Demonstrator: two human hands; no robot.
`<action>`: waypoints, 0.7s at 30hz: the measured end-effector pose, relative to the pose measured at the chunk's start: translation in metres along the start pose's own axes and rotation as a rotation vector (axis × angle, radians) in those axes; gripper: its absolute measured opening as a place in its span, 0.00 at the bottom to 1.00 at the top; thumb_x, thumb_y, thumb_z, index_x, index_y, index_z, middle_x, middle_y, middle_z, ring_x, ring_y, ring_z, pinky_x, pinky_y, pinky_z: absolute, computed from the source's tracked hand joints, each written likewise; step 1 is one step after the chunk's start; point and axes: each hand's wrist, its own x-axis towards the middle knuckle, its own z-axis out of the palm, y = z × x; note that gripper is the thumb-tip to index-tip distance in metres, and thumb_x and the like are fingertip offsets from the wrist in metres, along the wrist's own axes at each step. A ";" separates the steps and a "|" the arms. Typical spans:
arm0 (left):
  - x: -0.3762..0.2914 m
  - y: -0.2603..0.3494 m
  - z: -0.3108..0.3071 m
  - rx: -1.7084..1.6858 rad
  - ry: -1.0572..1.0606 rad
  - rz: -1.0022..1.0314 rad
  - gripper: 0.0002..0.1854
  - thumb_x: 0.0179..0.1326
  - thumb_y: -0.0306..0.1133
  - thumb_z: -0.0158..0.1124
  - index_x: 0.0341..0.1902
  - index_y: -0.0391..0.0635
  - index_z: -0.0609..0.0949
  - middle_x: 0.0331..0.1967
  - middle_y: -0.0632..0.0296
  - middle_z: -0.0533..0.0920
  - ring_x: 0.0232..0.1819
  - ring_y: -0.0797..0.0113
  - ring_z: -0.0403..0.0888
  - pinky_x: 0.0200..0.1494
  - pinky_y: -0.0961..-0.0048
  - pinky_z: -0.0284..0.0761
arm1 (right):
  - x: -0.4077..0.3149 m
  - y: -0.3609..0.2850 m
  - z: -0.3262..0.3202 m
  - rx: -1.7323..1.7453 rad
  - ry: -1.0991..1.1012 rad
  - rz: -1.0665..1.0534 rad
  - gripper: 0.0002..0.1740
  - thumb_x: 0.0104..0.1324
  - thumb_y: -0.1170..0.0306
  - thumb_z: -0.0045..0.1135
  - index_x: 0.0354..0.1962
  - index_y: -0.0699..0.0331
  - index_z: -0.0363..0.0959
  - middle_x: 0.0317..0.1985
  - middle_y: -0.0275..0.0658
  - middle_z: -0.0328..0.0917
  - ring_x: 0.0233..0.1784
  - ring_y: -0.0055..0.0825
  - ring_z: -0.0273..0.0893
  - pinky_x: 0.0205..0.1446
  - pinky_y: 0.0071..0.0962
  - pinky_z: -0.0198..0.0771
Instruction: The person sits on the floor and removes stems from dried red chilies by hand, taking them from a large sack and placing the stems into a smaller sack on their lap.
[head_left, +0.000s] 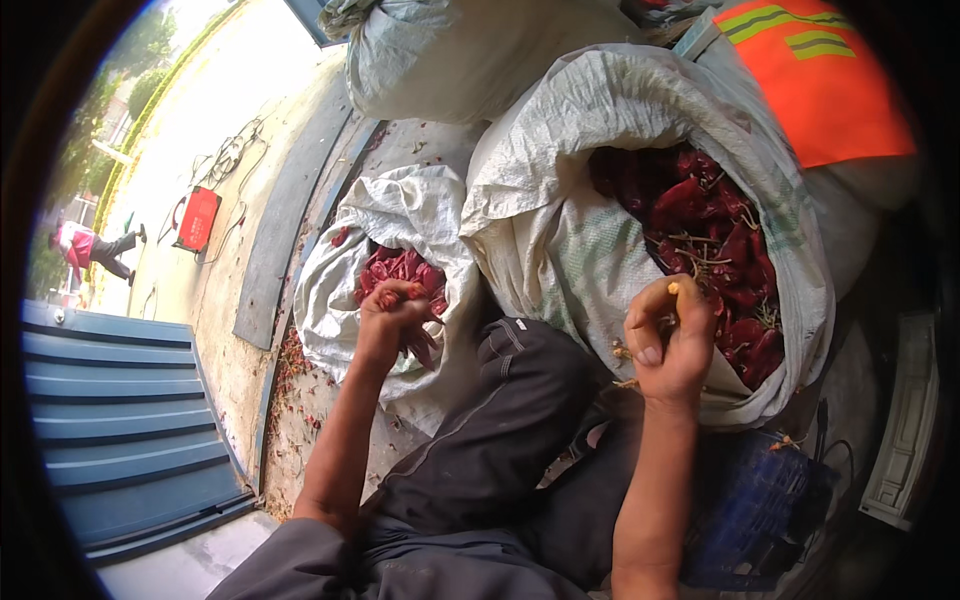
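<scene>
My left hand (394, 319) is closed around several dried red chili peppers (418, 346) above a small white woven sack (330, 300). More red chilies (405, 268) lie inside that sack. To the right, a large woven sack (540, 180) with a rolled rim holds many dark red chilies with stems (712, 225). My right hand (670, 337) is raised over this sack's near edge, thumb and fingers bent together around a small yellowish-orange piece, perhaps a chili cap. Small stem bits hang beside the right hand.
A full sack (465, 67) stands behind, and an orange reflective vest (817, 90) lies at upper right. A blue plastic crate (750, 510) is at lower right. Leftward are a blue ribbed metal door (127, 427), a red machine (198, 219) with cables, and a person walking (90, 247) outside.
</scene>
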 end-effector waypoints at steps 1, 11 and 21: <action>0.018 -0.016 -0.027 0.035 0.122 0.056 0.09 0.61 0.22 0.67 0.44 0.42 0.79 0.30 0.60 0.83 0.20 0.69 0.81 0.21 0.71 0.79 | 0.000 -0.003 0.002 -0.040 0.054 0.034 0.14 0.76 0.66 0.46 0.37 0.68 0.75 0.20 0.35 0.73 0.13 0.12 0.52 0.18 0.16 0.49; 0.119 -0.052 -0.157 0.476 0.189 -0.127 0.26 0.59 0.44 0.76 0.53 0.38 0.81 0.39 0.58 0.86 0.38 0.70 0.84 0.43 0.73 0.78 | -0.028 -0.025 -0.019 -0.363 0.090 0.244 0.14 0.61 0.74 0.58 0.44 0.71 0.76 0.24 0.33 0.73 0.19 0.10 0.62 0.23 0.14 0.57; 0.147 -0.085 -0.333 1.259 0.841 -0.367 0.38 0.54 0.56 0.72 0.62 0.42 0.80 0.60 0.39 0.80 0.60 0.44 0.80 0.62 0.57 0.74 | -0.053 0.012 -0.022 -0.910 -0.372 1.044 0.11 0.59 0.73 0.67 0.40 0.68 0.82 0.26 0.37 0.81 0.28 0.19 0.79 0.34 0.23 0.73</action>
